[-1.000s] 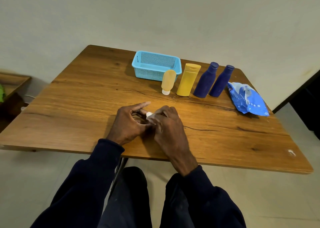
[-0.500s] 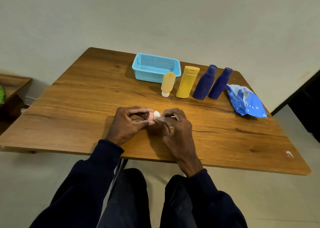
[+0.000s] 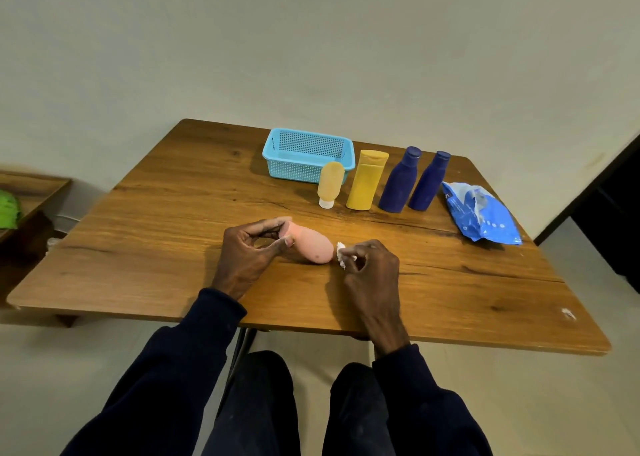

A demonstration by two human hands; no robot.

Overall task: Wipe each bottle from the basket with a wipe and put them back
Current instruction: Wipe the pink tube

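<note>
- The left hand (image 3: 252, 251) is pinching the pink bottle (image 3: 311, 246) by its cap end, thumb below and fingers curled over the top. This is leaving the whole body of the bottle bare for cleaning.
- The pink bottle is lying on its side just above the table (image 3: 156, 247), with its rounded end pointing away from the left hand and toward the right hand (image 3: 370, 268).
- The right hand is pinching a small crumpled white wipe (image 3: 341, 254) between thumb and fingertips, with the other fingers curled in. The wipe is sitting just beside the bottle's rounded end; I cannot tell whether it is touching.
- Judging by this hold, the person is wiping the pink bottle, with one hand steadying it and the other bringing the wipe to it.
- Well beyond both hands, the small orange bottle (image 3: 331, 181), the yellow bottle (image 3: 367, 181), the first dark blue bottle (image 3: 398, 181) and the second dark blue bottle (image 3: 427, 181) are standing in a row. They are probably lined up there so each can be taken in turn.
- The blue basket (image 3: 294, 169) is waiting behind that row, apparently holding nothing, so no bottle seems to be back in it yet.
- The blue pack of wipes (image 3: 481, 214) is lying beyond the right hand, off to its outer side, within reach for a fresh wipe.
</note>
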